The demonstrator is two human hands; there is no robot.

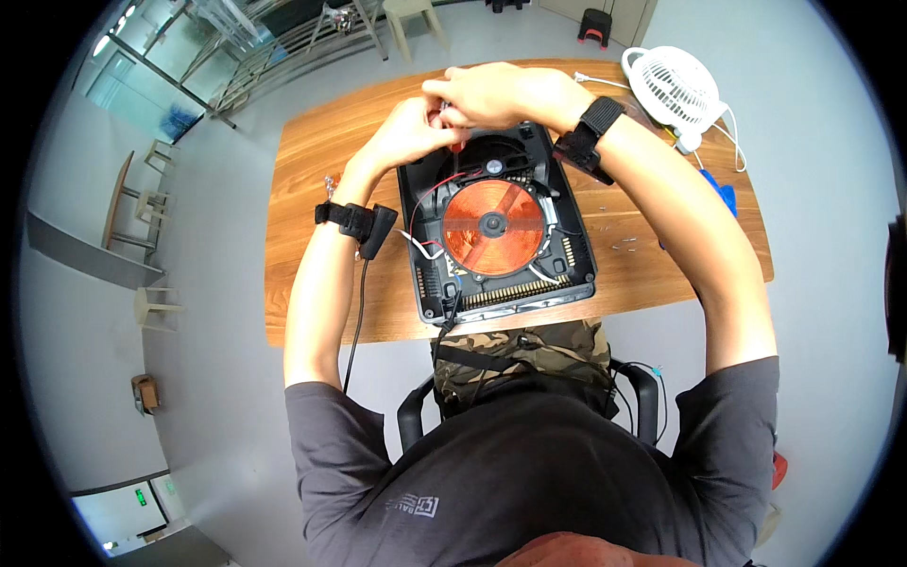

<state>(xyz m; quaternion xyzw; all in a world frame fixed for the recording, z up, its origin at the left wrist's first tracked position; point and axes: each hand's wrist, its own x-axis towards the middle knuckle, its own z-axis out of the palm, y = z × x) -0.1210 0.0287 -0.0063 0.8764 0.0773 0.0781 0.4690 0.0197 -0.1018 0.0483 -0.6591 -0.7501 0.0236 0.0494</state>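
Observation:
The black lower housing of an opened induction cooker (584,255) lies on the wooden table. A round copper coil (472,198) sits in its middle, with red, white and black wires around it. At the housing's far left corner my left hand (408,135) is closed, thumb and fingers pinched together. My right hand (487,97) is closed right beside it, its fingertips meeting the left ones. A small reddish piece (458,146) shows just below the fingers; what each hand grips is mostly hidden.
Several small screws (624,246) lie on the table (652,274) right of the housing. A white fan (673,90) with its cable stands at the far right corner, a blue object (720,192) near the right edge. A black cable (357,321) hangs from my left wrist strap.

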